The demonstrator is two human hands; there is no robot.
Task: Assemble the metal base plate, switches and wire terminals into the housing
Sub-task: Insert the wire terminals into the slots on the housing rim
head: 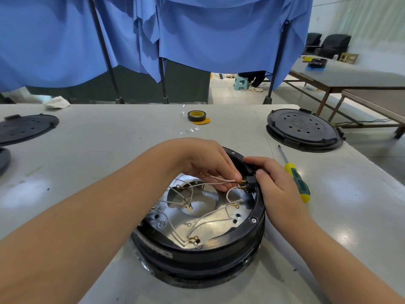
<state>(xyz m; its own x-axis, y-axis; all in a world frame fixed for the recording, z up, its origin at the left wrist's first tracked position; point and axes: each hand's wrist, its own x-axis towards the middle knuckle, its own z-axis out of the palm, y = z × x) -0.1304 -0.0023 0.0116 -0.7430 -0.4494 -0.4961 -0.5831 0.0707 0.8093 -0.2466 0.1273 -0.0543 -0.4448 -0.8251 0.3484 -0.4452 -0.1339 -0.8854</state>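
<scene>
Left hand point(208, 163) pinches a wire terminal point(242, 182); right hand point(271, 181) grips the switch point(249, 183) (mostly hidden).

Housing point(197, 249) on table point(109, 139), under both hands. Screwdriver point(295, 176) just right of right hand point(274, 183). Tape roll point(196, 116) beyond left hand point(203, 159).

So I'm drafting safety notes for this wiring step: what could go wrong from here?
1. The left hand pinches a white wire to push its brass terminal onto the black switch; a skewed push could bend it.
2. The right hand steadies the switch at the housing rim; it might pop out of its seat.
3. Loose ring terminals lie on the metal base plate and could get trapped or mixed up.
</scene>
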